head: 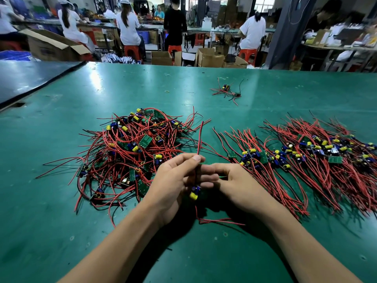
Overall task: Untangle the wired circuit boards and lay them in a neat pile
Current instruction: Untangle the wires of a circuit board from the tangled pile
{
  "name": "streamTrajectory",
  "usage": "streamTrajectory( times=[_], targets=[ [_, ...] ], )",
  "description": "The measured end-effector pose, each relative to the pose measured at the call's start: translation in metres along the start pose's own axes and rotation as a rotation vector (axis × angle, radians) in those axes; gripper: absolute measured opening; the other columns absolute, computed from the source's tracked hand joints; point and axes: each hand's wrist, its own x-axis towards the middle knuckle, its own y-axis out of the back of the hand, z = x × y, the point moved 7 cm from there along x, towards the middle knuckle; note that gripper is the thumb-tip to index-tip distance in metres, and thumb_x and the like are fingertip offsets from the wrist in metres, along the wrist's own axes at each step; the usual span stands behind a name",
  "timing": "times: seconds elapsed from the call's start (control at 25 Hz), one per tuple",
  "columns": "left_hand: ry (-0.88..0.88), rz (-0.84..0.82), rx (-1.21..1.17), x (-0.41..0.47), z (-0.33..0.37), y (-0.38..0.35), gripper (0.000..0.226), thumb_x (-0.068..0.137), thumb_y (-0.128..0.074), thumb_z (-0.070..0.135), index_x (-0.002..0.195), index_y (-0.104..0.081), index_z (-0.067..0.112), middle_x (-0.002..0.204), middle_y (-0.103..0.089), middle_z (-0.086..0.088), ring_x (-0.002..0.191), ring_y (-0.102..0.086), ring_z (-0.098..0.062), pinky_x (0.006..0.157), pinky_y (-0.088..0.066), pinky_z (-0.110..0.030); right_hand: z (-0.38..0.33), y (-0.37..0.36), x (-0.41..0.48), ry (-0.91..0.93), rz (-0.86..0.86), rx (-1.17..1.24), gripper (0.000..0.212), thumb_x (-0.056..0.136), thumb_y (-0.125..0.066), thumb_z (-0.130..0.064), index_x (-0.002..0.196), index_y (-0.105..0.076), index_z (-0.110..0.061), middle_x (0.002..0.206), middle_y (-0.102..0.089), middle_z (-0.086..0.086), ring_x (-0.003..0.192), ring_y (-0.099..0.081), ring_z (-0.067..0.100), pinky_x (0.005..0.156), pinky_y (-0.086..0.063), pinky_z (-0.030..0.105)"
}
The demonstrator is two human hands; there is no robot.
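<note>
Between tangled heap (132,150) and sorted pile (306,158) above the bench (142,82), the left hand (173,180) is pinching a light, fragile wired circuit board (194,192) by its limp leads (199,139); the right hand (234,184) is curling alongside, grip indiscernible.

A tangle (138,152) is heaped on the table (61,221); right of it a pile (306,160) is laid, beyond it a band (167,91) and cluster (226,91).
</note>
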Motion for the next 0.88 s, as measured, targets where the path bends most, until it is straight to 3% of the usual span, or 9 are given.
streamTrajectory(
  times=[0.12, 0.2, 0.32, 0.4, 0.52, 0.6, 0.72, 0.8, 0.88],
  targets=[
    [-0.038, 0.065, -0.064, 0.001, 0.008, 0.005, 0.01, 0.094, -0.056, 0.012, 0.096, -0.059, 0.003, 0.081, -0.073, -0.017, 0.071, -0.073, -0.027, 0.059, -0.06, -0.03, -0.006, -0.016, -0.006, -0.015, -0.172, 0.113, 0.012, 0.098, -0.062, -0.022, 0.093, -0.073, -0.02, 0.073, -0.069, -0.001, 0.055, -0.05, 0.009, 0.053, -0.04, 0.019],
    [-0.074, 0.107, -0.105, 0.002, 0.013, 0.008, 0.008, 0.096, -0.054, 0.013, 0.096, -0.058, 0.006, 0.087, -0.074, -0.016, 0.079, -0.074, -0.026, 0.064, -0.061, -0.031, -0.009, -0.02, -0.01, -0.069, -0.256, 0.162, 0.025, 0.096, -0.059, -0.035, 0.1, -0.07, -0.012, 0.087, -0.076, 0.008, 0.053, -0.051, 0.008, 0.049, -0.038, 0.014],
    [-0.123, 0.168, -0.178, 0.005, 0.016, 0.015, 0.007, 0.098, -0.052, 0.013, 0.097, -0.057, 0.008, 0.091, -0.075, -0.017, 0.086, -0.074, -0.026, 0.078, -0.06, -0.033, -0.013, -0.023, -0.017, -0.097, -0.322, 0.079, 0.028, 0.092, -0.07, -0.04, 0.108, -0.071, -0.017, 0.097, -0.078, 0.005, 0.068, -0.062, 0.006, 0.056, -0.041, 0.013],
    [-0.134, 0.171, -0.212, 0.007, 0.016, 0.017, 0.006, 0.098, -0.051, 0.014, 0.097, -0.055, 0.01, 0.093, -0.075, -0.017, 0.089, -0.073, -0.026, 0.081, -0.06, -0.035, -0.014, -0.024, -0.016, -0.058, -0.236, -0.143, 0.03, 0.081, -0.08, -0.046, 0.102, -0.073, -0.026, 0.088, -0.076, -0.009, 0.07, -0.061, -0.001, 0.062, -0.044, 0.014],
    [-0.126, 0.155, -0.223, 0.009, 0.012, 0.017, 0.006, 0.099, -0.049, 0.015, 0.099, -0.053, 0.011, 0.099, -0.074, -0.017, 0.097, -0.072, -0.027, 0.084, -0.059, -0.036, -0.022, -0.027, -0.01, 0.101, -0.006, -0.417, 0.023, 0.079, -0.083, -0.043, 0.092, -0.075, -0.025, 0.078, -0.07, -0.012, 0.067, -0.057, -0.009, 0.066, -0.041, 0.011],
    [-0.112, 0.143, -0.218, 0.009, 0.011, 0.016, 0.009, 0.097, -0.051, 0.018, 0.101, -0.054, 0.011, 0.102, -0.074, -0.017, 0.099, -0.071, -0.027, 0.084, -0.059, -0.036, -0.028, -0.026, -0.01, 0.157, 0.052, -0.41, 0.013, 0.084, -0.08, -0.033, 0.087, -0.076, -0.021, 0.072, -0.068, -0.011, 0.064, -0.057, -0.005, 0.064, -0.042, 0.013],
    [-0.073, 0.093, -0.046, 0.008, 0.009, 0.016, 0.028, 0.083, -0.063, 0.031, 0.103, -0.061, 0.01, 0.106, -0.073, -0.013, 0.099, -0.071, -0.025, 0.085, -0.056, -0.036, -0.033, -0.015, -0.011, 0.185, 0.088, -0.374, 0.014, 0.087, -0.077, -0.03, 0.088, -0.078, -0.016, 0.076, -0.072, 0.0, 0.069, -0.061, 0.019, 0.069, -0.05, 0.035],
    [-0.039, 0.056, 0.115, 0.006, 0.005, 0.014, 0.036, 0.074, -0.07, 0.034, 0.098, -0.069, 0.008, 0.1, -0.072, -0.012, 0.088, -0.067, -0.026, 0.079, -0.054, -0.035, -0.036, -0.005, -0.013, 0.211, 0.12, -0.403, 0.018, 0.087, -0.076, -0.038, 0.091, -0.08, -0.021, 0.079, -0.073, 0.002, 0.071, -0.058, 0.026, 0.068, -0.046, 0.037],
    [-0.033, 0.023, 0.249, 0.002, 0.002, 0.011, 0.03, 0.077, -0.073, 0.03, 0.093, -0.072, 0.005, 0.089, -0.069, -0.013, 0.08, -0.061, -0.024, 0.072, -0.053, -0.031, -0.036, 0.003, -0.013, 0.205, 0.146, -0.45, 0.015, 0.086, -0.075, -0.039, 0.091, -0.08, -0.025, 0.081, -0.073, -0.001, 0.074, -0.061, 0.023, 0.07, -0.047, 0.037]
  ],
)
